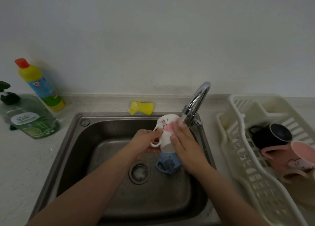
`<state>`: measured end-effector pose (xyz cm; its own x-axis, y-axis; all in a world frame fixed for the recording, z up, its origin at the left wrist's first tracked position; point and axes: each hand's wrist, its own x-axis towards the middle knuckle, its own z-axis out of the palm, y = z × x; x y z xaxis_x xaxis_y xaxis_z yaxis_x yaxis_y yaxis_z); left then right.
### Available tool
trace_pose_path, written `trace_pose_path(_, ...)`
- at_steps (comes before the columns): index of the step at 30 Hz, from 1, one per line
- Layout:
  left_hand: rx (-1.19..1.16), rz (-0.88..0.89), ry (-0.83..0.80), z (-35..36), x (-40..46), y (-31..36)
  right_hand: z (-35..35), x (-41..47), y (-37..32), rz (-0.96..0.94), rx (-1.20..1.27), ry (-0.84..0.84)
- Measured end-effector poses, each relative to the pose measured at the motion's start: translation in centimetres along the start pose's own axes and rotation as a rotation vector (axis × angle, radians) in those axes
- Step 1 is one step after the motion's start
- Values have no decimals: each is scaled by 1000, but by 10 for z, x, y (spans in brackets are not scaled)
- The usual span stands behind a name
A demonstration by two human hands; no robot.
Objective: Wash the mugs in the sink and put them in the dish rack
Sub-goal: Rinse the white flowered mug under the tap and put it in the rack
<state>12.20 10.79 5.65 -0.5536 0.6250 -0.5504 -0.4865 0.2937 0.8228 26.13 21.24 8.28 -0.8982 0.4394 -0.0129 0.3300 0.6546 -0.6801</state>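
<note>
A white mug (166,131) with a pink print is held tilted over the steel sink (81,140), under water running from the chrome tap (196,101). My left hand (144,141) grips it by the handle side. The flat fingers of my right hand (183,139) press on the mug's right side, in the stream. Below the white mug, a blue mug (167,164) with an elephant print sits on the sink floor. In the cream dish rack (238,150) at the right lie a black mug (271,134) and a pink mug (293,157).
A yellow sponge (141,108) rests on the ledge behind the sink. On the left counter stand a green dish soap pump bottle (32,120) and a yellow bottle (40,86) with a red cap. The drain (139,172) is in the sink's middle.
</note>
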Motion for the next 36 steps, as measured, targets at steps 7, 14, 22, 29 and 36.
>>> trace_pose_path(7, 87, 27, -41, 3, -1, -2, -6, 18, 6, -49, -111, 31)
trace_pose_path(14, 137, 60, -67, 1, -2, 0, -6, -7, 12, -163, -207, -39)
trace_pose_path(22, 131, 76, -71, 0, -3, 1, -2, -20, 15, -305, -296, -17)
trace_pose_path(29, 116, 113, -69, 1, -5, 2, -3, -7, 0, -156, -216, -1)
trace_pose_path(36, 201, 146, -62, -1, -10, -4, -9, 10, 4, -59, -193, -19)
